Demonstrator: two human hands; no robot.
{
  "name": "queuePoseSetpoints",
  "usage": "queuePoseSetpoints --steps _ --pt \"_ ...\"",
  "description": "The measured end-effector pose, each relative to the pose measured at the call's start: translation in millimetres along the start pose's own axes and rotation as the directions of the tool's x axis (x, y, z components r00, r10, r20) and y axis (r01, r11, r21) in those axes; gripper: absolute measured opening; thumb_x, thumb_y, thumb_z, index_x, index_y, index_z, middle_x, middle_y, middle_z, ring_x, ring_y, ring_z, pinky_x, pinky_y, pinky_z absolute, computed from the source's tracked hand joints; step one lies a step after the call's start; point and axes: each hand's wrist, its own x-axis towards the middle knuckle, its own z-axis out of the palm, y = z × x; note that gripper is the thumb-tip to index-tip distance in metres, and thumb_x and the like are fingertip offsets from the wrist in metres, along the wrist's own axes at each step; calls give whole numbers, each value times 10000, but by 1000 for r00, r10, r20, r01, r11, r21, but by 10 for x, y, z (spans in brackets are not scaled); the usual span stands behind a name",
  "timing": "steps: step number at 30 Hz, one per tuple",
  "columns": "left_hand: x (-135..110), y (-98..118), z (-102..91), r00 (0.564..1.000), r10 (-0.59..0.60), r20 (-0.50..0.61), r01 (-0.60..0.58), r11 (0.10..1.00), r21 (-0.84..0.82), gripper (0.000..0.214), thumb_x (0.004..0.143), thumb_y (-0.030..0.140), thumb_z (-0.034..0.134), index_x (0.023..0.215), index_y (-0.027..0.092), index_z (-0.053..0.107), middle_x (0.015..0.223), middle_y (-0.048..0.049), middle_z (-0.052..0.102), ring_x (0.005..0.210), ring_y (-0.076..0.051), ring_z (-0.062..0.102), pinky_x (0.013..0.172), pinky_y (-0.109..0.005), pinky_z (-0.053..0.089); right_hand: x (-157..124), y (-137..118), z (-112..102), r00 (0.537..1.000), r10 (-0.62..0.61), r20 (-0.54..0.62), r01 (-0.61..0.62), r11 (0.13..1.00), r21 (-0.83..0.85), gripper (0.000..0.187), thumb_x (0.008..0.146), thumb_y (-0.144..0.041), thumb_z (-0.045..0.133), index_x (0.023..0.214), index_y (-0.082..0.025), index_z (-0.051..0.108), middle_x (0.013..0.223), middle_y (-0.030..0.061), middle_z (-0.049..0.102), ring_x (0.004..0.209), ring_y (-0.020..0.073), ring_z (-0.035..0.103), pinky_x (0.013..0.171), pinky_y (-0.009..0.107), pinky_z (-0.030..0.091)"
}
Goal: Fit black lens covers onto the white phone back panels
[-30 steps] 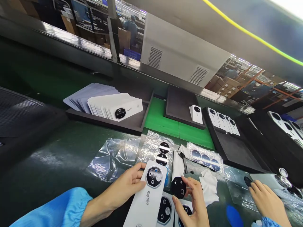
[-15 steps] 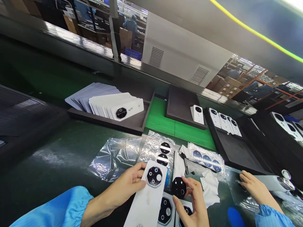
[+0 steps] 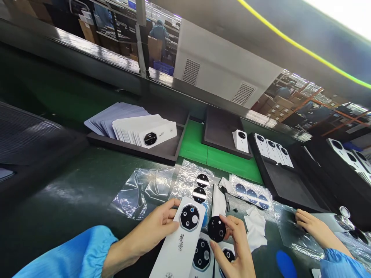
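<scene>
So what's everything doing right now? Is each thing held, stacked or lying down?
White rectangular card: held in left hand.
Black round lens cover: pinched by right hand's fingers.
White cards: fanned in a stack.
Crinkled clear plastic bag: lying flat on dark green bench.
Co-worker's hand: above a clear plastic sheet.

White card point(image 3: 174, 258), black octagonal lens cover point(image 3: 216, 229), just beside

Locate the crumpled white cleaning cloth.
In the head view, the crumpled white cleaning cloth lies on the green-topped bench, right of the hand pinching a black camera lens cover, just below a plastic sheet of round lens pieces.
</scene>
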Motion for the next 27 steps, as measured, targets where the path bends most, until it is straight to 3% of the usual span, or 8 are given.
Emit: queuePoseSetpoints --steps 6,10,27 --pt "-150 -144 31 999 15 41 -14 1000 -17 400 687 324 688 1021 181 521 885 -38 701 713 -177 662 642 -270 488 -49 -231 103 972 -146 182 137 989 60 405 807 -162 526 1200 -253 498 1023 65 484 909 209 536 775 313 498" --pt "-259 -197 39 997 6 76 -5 1000 -11 415 691 310 679 1041 176 500 917 -40 690 696 -149 636 634 -256 476 -103 -305 187 955 -172 241 168 985 38 496 740 -88 556 1204 -247 483 1050 67 485 988 217 536 841 321 491" --pt "-398 -213 71 992 56 110 -59 998 21 360 702 228 600 1040 180 484 903 -18 673 662 -111 597 614 -229 452 -223 -445 195 959 -94 266 94 995 16 530 739 -67 565 1209 -292 474 1092 41 449 1051 207 511 898 317 463"
